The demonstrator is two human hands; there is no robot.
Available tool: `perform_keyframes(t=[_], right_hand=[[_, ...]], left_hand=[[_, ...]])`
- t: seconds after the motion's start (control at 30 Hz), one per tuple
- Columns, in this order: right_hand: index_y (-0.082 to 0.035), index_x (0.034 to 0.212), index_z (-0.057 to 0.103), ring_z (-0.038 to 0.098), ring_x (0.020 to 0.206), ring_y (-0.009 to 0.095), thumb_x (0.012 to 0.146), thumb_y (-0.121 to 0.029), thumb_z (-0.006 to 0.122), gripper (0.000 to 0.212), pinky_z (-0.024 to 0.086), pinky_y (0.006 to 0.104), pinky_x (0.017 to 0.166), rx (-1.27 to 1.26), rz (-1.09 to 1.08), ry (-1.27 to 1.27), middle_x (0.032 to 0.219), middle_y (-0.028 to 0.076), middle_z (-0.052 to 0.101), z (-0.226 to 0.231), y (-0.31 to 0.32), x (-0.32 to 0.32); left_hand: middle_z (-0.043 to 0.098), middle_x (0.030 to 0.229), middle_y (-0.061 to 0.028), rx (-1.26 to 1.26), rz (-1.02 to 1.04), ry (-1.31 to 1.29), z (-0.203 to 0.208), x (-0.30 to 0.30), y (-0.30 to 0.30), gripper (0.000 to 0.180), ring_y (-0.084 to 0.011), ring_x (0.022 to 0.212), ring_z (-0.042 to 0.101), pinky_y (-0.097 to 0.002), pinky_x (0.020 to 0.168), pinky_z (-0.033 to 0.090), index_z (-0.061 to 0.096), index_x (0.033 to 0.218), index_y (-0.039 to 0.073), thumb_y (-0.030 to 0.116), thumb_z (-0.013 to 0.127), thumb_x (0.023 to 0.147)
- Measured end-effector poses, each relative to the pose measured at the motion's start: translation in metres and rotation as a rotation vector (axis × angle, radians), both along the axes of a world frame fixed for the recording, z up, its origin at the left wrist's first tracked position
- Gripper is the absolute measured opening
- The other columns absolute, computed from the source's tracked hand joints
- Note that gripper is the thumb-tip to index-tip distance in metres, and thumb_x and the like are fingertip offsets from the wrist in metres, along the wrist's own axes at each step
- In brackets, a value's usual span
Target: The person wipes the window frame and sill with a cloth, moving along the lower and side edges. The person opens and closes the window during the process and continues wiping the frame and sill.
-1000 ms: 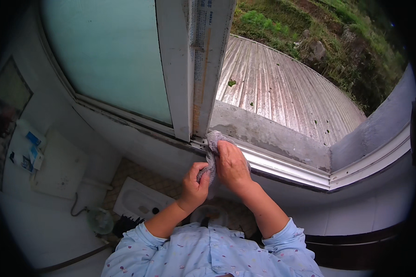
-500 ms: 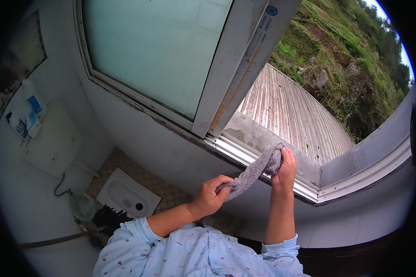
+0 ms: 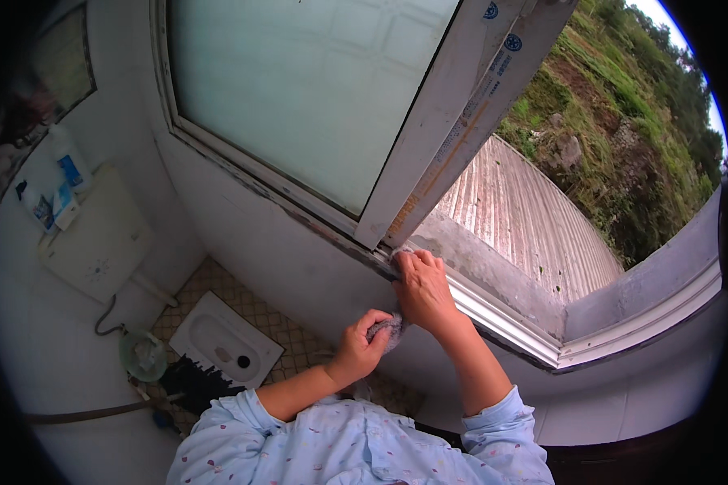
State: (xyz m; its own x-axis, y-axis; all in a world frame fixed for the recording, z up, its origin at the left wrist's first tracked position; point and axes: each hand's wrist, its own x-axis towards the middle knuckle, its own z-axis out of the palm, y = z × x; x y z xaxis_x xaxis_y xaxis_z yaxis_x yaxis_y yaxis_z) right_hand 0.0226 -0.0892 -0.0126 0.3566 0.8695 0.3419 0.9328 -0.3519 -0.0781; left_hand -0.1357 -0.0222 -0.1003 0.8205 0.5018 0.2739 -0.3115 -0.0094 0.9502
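Note:
A grey cloth (image 3: 391, 330) is bunched between my two hands. My left hand (image 3: 359, 349) is closed round one end, just below the window sill. With its fingers bent over the other part of the cloth, my right hand (image 3: 425, 289) presses down into the white window track (image 3: 501, 323). That spot lies right at the foot of the sliding sash frame (image 3: 429, 153). Most of the cloth under my right hand is hidden by the fingers.
Frosted glass (image 3: 299, 89) fills the left of the window; a corrugated roof (image 3: 526, 210) and a grassy slope lie outside. Below left are a squat toilet (image 3: 226, 339), a cistern (image 3: 101, 242) with bottles on top, and a green basin (image 3: 143, 356).
My right hand has moved left and down along the track to the sash frame, taking its end of the cloth along. The cloth, stretched between my hands before, is now bunched.

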Motion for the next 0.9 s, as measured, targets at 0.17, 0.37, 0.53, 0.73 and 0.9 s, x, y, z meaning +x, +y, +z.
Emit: perform_keyframes(t=[0.17,0.37,0.53,0.73,0.9], right_hand=[[-0.002,0.114,0.061,0.061,0.107,0.033,0.084,0.001,0.067,0.031,0.048,0.0424,0.095,0.221,0.123,0.244,0.108,0.016,0.068,-0.011,0.000,0.029],[-0.005,0.108,0.065,0.064,0.089,0.029,0.089,-0.002,0.068,0.019,0.051,0.0357,0.079,0.543,-0.175,0.641,0.097,0.013,0.067,-0.025,-0.029,0.019],[-0.005,0.102,0.063,0.061,0.095,0.033,0.079,0.000,0.071,0.025,0.046,0.0434,0.082,0.208,0.070,0.107,0.091,0.012,0.066,0.005,-0.013,-0.007],[-0.002,0.099,0.061,0.059,0.094,0.037,0.073,0.007,0.061,0.028,0.046,0.0444,0.087,0.100,-0.091,0.069,0.090,0.017,0.065,-0.008,0.022,-0.017],[0.000,0.105,0.060,0.061,0.096,0.030,0.078,0.009,0.058,0.029,0.047,0.0384,0.089,0.285,-0.071,0.358,0.093,0.019,0.065,-0.021,0.043,-0.015]], left_hand=[[0.068,0.092,-0.0105,0.077,0.052,-0.052,0.000,0.004,0.005,0.016,-0.0175,0.082,0.065,-0.0319,0.077,0.053,0.063,0.111,0.001,0.006,0.060,0.095],[0.069,0.094,-0.0088,0.044,-0.018,0.039,0.006,-0.003,0.011,0.017,-0.0140,0.086,0.064,-0.0299,0.079,0.052,0.064,0.110,0.001,0.005,0.061,0.094],[0.069,0.095,-0.0081,0.012,0.015,0.023,-0.003,-0.006,0.009,0.016,-0.0130,0.088,0.064,-0.0302,0.080,0.053,0.064,0.109,0.001,0.004,0.061,0.094],[0.068,0.090,-0.0093,0.010,0.081,0.019,-0.010,-0.009,0.019,0.016,-0.0146,0.082,0.064,-0.0318,0.076,0.054,0.063,0.110,0.002,0.003,0.062,0.094],[0.067,0.091,-0.0083,0.096,0.188,0.011,-0.001,-0.010,0.029,0.015,-0.0133,0.080,0.062,-0.0312,0.073,0.053,0.064,0.110,0.002,0.004,0.063,0.095]])
